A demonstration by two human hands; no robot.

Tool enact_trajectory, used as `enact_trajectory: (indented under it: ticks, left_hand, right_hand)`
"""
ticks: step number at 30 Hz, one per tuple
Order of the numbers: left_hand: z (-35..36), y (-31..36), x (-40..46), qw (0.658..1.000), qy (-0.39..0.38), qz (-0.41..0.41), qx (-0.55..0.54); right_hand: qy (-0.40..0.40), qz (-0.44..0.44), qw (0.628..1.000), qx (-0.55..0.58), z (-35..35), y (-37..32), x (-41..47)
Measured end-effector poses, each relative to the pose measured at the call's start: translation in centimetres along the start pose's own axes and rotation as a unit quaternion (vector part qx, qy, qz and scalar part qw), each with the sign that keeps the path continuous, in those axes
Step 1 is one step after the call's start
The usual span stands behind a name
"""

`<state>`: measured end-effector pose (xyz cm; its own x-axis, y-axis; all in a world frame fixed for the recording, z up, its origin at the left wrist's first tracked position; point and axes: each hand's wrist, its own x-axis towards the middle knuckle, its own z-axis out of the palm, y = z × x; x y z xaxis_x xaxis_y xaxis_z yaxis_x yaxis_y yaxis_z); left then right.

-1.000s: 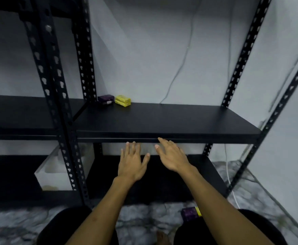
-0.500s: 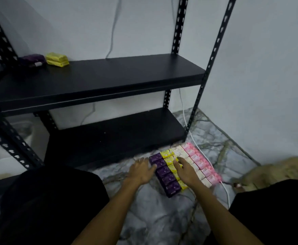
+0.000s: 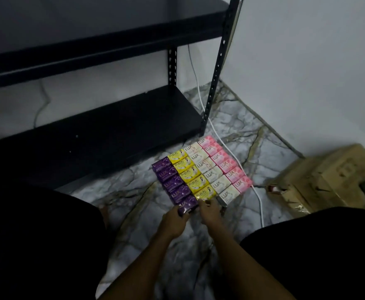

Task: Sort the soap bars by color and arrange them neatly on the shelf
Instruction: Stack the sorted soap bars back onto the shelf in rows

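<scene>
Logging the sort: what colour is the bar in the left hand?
Purple bar, left hand; head view.

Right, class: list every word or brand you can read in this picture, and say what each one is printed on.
"LUX": on the purple soap bars, the cream soap bars and the pink soap bars.
"fruitale" (roughly; the print is small): on the yellow soap bars.
Smaller print on all the wrappers: too blurred to read.
Cardboard box: no readable text.
</scene>
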<state>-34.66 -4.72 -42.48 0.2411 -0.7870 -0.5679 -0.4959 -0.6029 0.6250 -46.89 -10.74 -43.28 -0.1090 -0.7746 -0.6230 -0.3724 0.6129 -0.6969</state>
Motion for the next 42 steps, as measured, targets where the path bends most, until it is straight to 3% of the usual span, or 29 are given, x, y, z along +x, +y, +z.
enact_trajectory:
  ticks: [5,10,14,16,22,26,30,34,38,42]
  left_hand:
    - [2.6,-1.2,4.9,0.974,0.025,-0.142,-0.172]
    - [4.6,-1.9,8.7,0.875,0.071,-0.264,-0.399]
    - [5.5,-2.7,10.3,0.821,0.076,-0.312,-0.471]
    - [5.8,-2.9,10.6,0.811,0.085,-0.318,-0.483]
    - [6.4,-3.3,10.7,0.823,0.113,-0.321,-0.456]
    - [6.3,-4.3,9.5,0.855,0.113,-0.310,-0.399]
    - [5.1,-6.2,7.2,0.886,0.133,-0.278,-0.345]
    - [2.4,-8.3,6.1,0.920,0.090,-0.228,-0.305]
    - [-0.3,-9.0,6.3,0.947,0.073,-0.192,-0.248]
    - [-1.1,-8.8,6.6,0.954,0.072,-0.179,-0.228]
  right_hand:
    - [0.045,0.125,0.982,0.136,-0.3,1.6,4.6]
    - [0.046,0.196,0.944,0.260,1.3,2.8,9.0]
    - [0.076,0.217,0.932,0.281,2.3,3.2,11.1]
    - [0.082,0.220,0.932,0.277,3.1,4.4,12.4]
    - [0.089,0.215,0.937,0.262,3.2,5.6,12.6]
    - [0.054,0.212,0.943,0.252,2.0,4.9,9.6]
    - [0.038,0.156,0.978,0.133,0.8,6.5,7.1]
    - [0.015,0.049,0.998,0.023,-0.4,8.0,5.7]
    - [-0.077,0.020,0.993,-0.085,-1.3,11.9,7.6]
    - [-0.062,-0.044,0.981,-0.180,-1.0,11.4,6.2]
